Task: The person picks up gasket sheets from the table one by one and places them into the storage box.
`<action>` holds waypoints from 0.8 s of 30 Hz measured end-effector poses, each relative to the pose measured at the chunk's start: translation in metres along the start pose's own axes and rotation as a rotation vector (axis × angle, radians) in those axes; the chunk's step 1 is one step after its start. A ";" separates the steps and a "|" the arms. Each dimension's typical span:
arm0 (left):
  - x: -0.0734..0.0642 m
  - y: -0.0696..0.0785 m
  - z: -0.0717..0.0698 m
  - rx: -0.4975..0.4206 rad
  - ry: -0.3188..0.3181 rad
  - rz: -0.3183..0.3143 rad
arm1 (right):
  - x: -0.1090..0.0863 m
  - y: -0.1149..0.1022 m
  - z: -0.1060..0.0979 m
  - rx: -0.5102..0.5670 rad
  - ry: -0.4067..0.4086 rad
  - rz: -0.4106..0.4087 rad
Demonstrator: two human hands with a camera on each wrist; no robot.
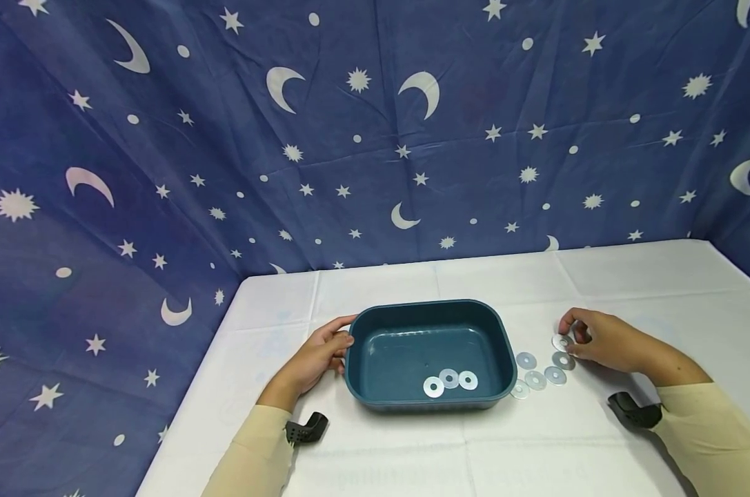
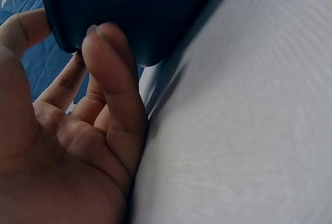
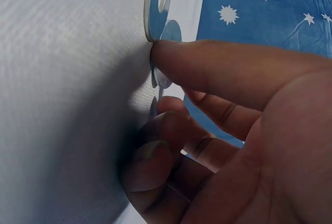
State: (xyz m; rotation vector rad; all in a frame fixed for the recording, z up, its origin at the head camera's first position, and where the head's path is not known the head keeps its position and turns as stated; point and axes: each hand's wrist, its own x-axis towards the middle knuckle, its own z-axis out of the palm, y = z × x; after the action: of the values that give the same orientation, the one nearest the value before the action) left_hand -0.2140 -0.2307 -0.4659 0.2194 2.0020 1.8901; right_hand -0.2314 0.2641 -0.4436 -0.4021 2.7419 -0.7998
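My left hand (image 1: 317, 355) holds the left end of a dark teal plastic basin (image 1: 430, 405), its thumb and fingers at the rim. The left wrist view shows curled fingers (image 2: 116, 73) close against the basin's wall (image 2: 124, 6). Inside the basin, three flat metal washers (image 1: 433, 386) lie near the front wall. To the basin's right, my right hand (image 1: 610, 342) has thumb and index finger at opposite edges of a washer (image 1: 562, 342) on the table. In the right wrist view, the thumb partly hides this washer (image 3: 165, 76); the other fingers are curled.
Several loose washers (image 1: 535, 380) lie between the basin and my right hand, one close against the basin's right side. A white cloth (image 1: 399, 455) covers the table. Blue fabric with moons and stars (image 1: 362, 172) hangs behind and at both sides. Black wrist mounts (image 1: 635, 412) sit on both forearms.
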 end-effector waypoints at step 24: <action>-0.001 -0.001 0.000 0.013 0.001 0.003 | -0.002 -0.006 0.000 0.005 0.029 -0.076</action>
State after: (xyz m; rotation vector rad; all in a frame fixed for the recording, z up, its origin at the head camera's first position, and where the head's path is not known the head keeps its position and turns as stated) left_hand -0.2132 -0.2310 -0.4668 0.2255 2.0161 1.8798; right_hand -0.2279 0.2594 -0.4400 -0.5002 2.7650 -0.8374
